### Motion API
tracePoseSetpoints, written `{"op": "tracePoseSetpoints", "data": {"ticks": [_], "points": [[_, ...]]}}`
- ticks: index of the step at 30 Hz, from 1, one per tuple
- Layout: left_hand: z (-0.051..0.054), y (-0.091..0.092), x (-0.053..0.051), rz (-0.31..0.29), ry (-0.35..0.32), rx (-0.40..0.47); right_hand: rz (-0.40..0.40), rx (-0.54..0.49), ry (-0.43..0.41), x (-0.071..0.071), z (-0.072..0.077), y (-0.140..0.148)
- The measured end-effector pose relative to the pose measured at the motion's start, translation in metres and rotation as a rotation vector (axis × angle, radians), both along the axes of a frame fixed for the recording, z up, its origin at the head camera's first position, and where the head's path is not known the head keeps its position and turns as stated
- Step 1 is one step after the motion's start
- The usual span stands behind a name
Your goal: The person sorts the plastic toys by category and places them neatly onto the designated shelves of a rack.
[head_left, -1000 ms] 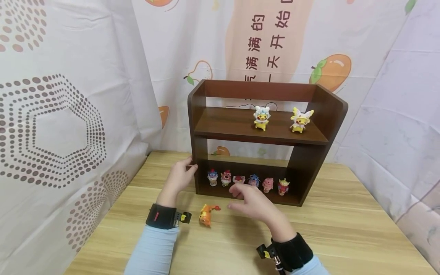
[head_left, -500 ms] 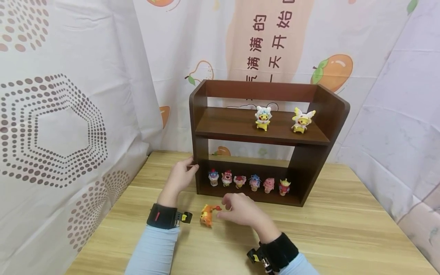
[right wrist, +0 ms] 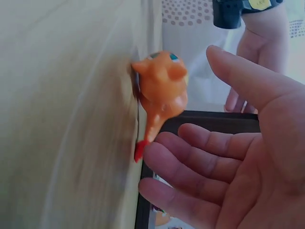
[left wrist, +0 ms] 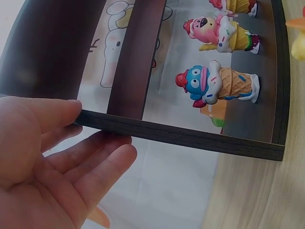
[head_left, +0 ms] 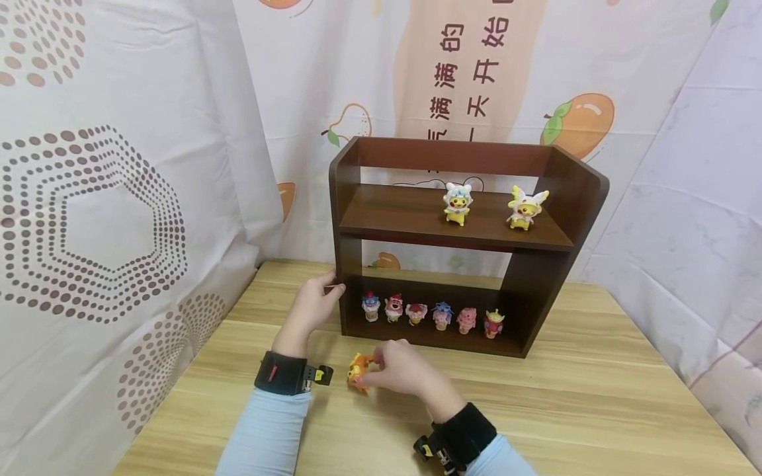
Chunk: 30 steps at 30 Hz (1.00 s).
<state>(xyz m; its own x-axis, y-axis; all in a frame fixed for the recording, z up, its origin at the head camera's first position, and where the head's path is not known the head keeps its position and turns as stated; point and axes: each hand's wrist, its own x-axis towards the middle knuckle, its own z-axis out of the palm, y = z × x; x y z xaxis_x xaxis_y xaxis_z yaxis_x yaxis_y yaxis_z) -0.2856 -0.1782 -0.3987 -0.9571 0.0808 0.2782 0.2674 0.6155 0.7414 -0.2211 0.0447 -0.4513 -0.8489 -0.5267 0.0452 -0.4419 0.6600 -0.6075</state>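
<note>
An orange toy figurine (head_left: 358, 371) with a red-tipped tail lies on the table in front of the shelf. My right hand (head_left: 400, 370) is beside it; in the right wrist view the thumb stands apart from the fingers, with the orange figurine (right wrist: 163, 86) near them. The fingertips lie close to the tail; whether they touch it I cannot tell. My left hand (head_left: 312, 304) holds the left side panel of the brown wooden shelf (head_left: 458, 241). In the left wrist view, its thumb (left wrist: 57, 112) lies on the panel's front edge, the other fingers against the outer face.
Several ice-cream-cone figurines stand in a row on the lower shelf, from a blue one (head_left: 371, 307) to a green-headed one (head_left: 493, 324). Two yellow figurines in white hoods (head_left: 457, 204) stand on the upper shelf. Wood-grain tabletop (head_left: 595, 396) extends to the right; patterned curtains hang behind.
My right hand has moved left and down, from in front of the lower figurines to the orange figurine. My left hand stays on the shelf's side.
</note>
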Motion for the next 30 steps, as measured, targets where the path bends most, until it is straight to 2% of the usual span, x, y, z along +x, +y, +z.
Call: {"op": "tracePoseSetpoints", "data": {"ticks": [15,23,30], "points": [[-0.003,-0.001,-0.001,-0.002,0.015,-0.001,-0.056,0.12,0.003,-0.001,-0.009,-0.016],[-0.002,0.001,-0.001,-0.001,0.016,0.002,-0.109,0.264,0.078,-0.003,-0.012,-0.025],[-0.001,0.001,-0.001,0.001,0.016,-0.006,-0.132,0.356,0.093,-0.004,-0.011,-0.03]]}}
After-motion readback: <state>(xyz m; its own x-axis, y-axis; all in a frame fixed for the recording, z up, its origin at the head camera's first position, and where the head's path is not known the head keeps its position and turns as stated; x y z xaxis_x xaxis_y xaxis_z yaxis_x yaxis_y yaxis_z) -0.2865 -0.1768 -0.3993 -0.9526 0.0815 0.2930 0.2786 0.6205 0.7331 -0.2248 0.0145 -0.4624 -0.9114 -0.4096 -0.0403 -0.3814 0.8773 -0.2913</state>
